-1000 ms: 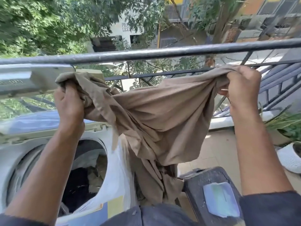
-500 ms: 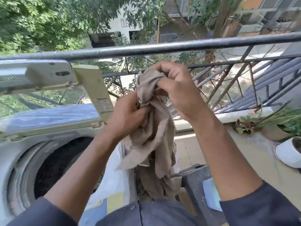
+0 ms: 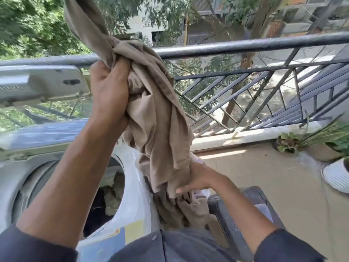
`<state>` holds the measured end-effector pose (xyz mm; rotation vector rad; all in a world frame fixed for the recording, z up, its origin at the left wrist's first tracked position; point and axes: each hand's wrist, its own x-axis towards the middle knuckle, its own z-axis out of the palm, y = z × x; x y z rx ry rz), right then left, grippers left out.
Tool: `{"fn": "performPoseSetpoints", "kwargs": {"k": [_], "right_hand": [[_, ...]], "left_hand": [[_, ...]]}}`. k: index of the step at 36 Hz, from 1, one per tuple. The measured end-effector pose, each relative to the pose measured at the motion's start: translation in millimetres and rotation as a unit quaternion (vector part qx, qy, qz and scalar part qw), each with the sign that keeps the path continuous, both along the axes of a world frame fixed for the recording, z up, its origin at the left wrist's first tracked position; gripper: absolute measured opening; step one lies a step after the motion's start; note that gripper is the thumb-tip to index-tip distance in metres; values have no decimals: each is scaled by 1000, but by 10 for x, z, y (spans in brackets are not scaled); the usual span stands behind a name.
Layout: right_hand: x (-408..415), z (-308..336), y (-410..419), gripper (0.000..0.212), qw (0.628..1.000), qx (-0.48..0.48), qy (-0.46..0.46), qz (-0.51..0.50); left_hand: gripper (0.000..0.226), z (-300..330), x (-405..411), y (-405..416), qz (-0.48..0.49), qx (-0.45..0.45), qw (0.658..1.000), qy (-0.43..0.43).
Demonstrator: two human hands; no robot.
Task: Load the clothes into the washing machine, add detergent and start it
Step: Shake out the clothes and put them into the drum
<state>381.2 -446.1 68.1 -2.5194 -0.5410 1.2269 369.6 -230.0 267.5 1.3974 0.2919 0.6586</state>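
A black metal railing [image 3: 245,46] edges the balcony beside potted plants [image 3: 294,142].

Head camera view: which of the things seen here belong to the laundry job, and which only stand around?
Belong to the job:
- beige garment, gripped high by the left hand, held low by the right hand
- washing machine, lid up, clothes already inside

Only standing around:
- balcony railing
- potted plants
- white pot
- dark stool

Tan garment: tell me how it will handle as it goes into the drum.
The tan garment is probably floppy: it hangs in soft folds below the left hand. It likely feels light, since one grip carries its bulk. Loose ends may trail, so the right hand gathers its lower part.
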Motion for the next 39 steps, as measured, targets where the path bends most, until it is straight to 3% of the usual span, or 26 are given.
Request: {"fn": "performPoseSetpoints", "kwargs": {"k": [2, 4, 9, 17, 21, 23, 26, 28, 30, 32, 35, 37, 39], "right_hand": [[-80, -52, 105, 41, 999, 33, -18, -30], [-95, -62, 193, 14, 995, 49, -63, -57], [140, 130, 121, 35, 989, -31, -146, -20], [620, 892, -185, 7, 987, -5, -158, -35], [696, 1346, -158, 15, 977, 72, -194, -60], [688, 1562, -81, 18, 966, 135, -210, -71], [630, 1770, 68, 28, 946, 239, -202, -89], [555, 1851, 198, 27, 931, 301, -191, -77], [480, 1874, 307, 25, 914, 363, -166, -69], [442, 1846, 351, 31, 896, 417, -135, -68], [425, 1768, 279, 18, 852, 513, -75, -77], [428, 1660, 187, 33, 817, 561, -54, -121], [422, 1474, 119, 49, 808, 553, -78, -186]], "left_hand": [[29, 10, 6, 0, -3, -23, 1000, 0], [24, -16, 0, 16, -18, -37, 999, 2], [18, -206, -88, 163, 20, 50, 996, 69], [27, -724, -285, 325, -24, 214, 939, 269], [38, -937, -301, 310, -167, 231, 913, 293], [57, -927, -315, 231, -270, 268, 883, 274], [61, -901, -317, 17, -344, 281, 867, 226], [59, -902, -297, -151, -308, 312, 876, 201], [38, -963, -259, -252, -195, 341, 898, 196], [22, -993, -217, -252, -89, 315, 925, 193], [17, -926, -196, -176, -42, 259, 946, 190], [11, -860, -193, -99, -24, 245, 950, 192], [14, -775, -203, -65, 3, 228, 956, 185]]}}
